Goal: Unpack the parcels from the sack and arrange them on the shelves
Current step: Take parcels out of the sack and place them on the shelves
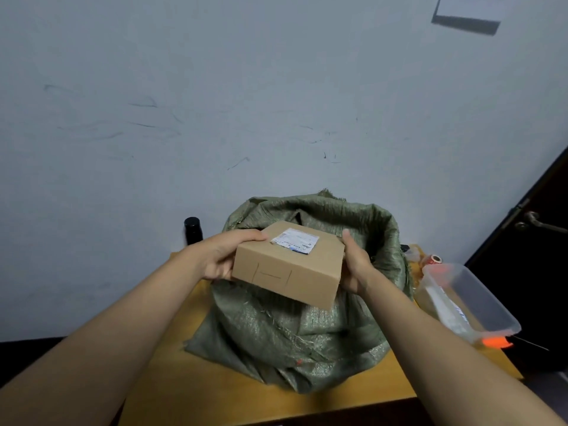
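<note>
1. Parcel [287,261]: a plain brown cardboard box, held clear above the open mouth of the green woven sack [295,327], which sits slumped on the wooden table [190,392]
2. My left hand [219,256] grips the box's left end, thumb lying along the top edge and fingers tucked under; my right hand [356,265] grips the right end, thumb up against the side. Both hands are curled round the box, with nothing else in them
3. I judge the box to be stiff: its faces are flat, its corners square, with no dent showing under my fingers. I am holding it level by the 2 ends without sag, so I take it as light to moderate in weight, though I cannot tell what is inside
4. Bare cardboard should give fair friction, not slippery. I reckon the 2 short ends are the best place to hold, with fingers underneath for support; the corners would crush first if knocked on a shelf edge
5. A white shipping label [295,240] with blue print is stuck on the top face. Its writing is too small and blurred for me to read, and I see no brand
6. On the near side face a tab slot [273,275] is cut in the card
7. No shelves are in sight; I see only the pale wall [215,103], a dark bottle [193,230] left of the sack and a clear plastic tub [470,299] to the right
</note>
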